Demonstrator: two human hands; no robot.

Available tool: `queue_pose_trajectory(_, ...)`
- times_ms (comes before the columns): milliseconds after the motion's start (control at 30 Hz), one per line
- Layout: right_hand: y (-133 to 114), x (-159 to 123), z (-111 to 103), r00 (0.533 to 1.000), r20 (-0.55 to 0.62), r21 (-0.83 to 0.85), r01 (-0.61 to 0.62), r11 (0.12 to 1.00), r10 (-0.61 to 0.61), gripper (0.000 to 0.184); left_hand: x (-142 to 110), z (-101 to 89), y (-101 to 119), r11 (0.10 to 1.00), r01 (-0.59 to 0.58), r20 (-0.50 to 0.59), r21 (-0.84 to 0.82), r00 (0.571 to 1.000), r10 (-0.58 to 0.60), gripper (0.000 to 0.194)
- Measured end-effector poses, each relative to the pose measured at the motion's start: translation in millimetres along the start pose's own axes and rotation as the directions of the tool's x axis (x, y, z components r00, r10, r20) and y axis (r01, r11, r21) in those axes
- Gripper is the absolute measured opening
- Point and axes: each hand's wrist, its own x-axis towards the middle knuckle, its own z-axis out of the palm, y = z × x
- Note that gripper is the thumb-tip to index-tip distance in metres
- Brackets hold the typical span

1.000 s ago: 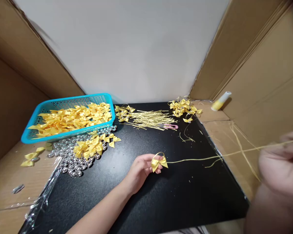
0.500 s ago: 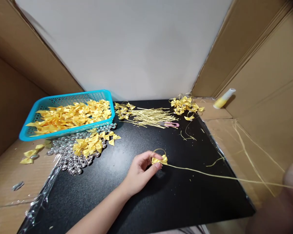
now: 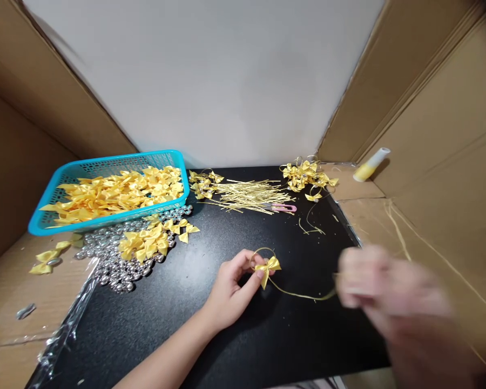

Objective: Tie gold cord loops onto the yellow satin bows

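Observation:
Between the thumb and fingers of my left hand (image 3: 237, 294) is a yellow satin bow (image 3: 268, 267) with a thin loop of cord (image 3: 263, 250) standing above it. A yellow thread (image 3: 299, 295) runs from under the bow in a slack curve to my right hand (image 3: 384, 281). That hand is smeared by motion over the table's right side; its fingers look closed around the thread. To the left, loose yellow bows (image 3: 146, 242) lie on a pile of silvery beads (image 3: 123, 275).
A blue basket (image 3: 40, 229) full of yellow bows stands at the back left. Cut gold cords (image 3: 251, 194) and pink-handled snips (image 3: 283, 208) lie at the back, beside finished-looking looped bows (image 3: 305, 175). A thread cone (image 3: 366, 167) stands on the cardboard at right.
My right hand swung out to the right, pulling the thread taut, then came back toward the bow, and the thread slackened. My left hand stayed in place, its thumb shifting onto the bow.

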Motion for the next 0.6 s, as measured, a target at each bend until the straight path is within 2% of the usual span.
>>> queue_pose_trajectory(33,-4,16,28,0.981,0.165,0.105,-0.123,0.987,0.105,0.023,0,-0.2,-1,0.999,0.013,0.001,-0.029,1.000,-0.013,0.013)
queue_pose_trajectory(67,-6,28,52,0.948,0.252,0.137,-0.235,0.962,0.196,0.015,0,-0.5,-1,0.998,0.021,-0.002,-0.058,1.000,-0.021,0.014)
queue_pose_trajectory(100,-6,34,72,0.913,0.307,0.114,-0.315,0.942,0.268,0.012,1,-0.9,-2,0.996,0.026,-0.006,-0.085,1.000,-0.026,0.016)
queue_pose_trajectory(167,-1,34,97,0.878,0.316,0.048,-0.394,0.918,0.361,0.008,1,-1.4,-3,0.991,0.036,-0.020,-0.127,0.999,-0.039,0.018)
queue_pose_trajectory(233,7,26,105,0.880,0.276,0.019,-0.407,0.913,0.387,0.009,0,-1.3,-4,0.986,0.045,-0.039,-0.159,0.998,-0.052,0.021)
queue_pose_trajectory(333,16,19,103,0.906,0.217,-0.005,-0.371,0.929,0.363,0.012,0,-0.2,-4,0.980,0.046,-0.043,-0.195,0.998,-0.055,0.025)
queue_pose_trajectory(600,14,25,103,0.952,0.156,-0.158,-0.239,0.958,0.263,0.016,1,1.7,1,0.943,0.072,-0.032,-0.324,0.996,-0.087,0.025)
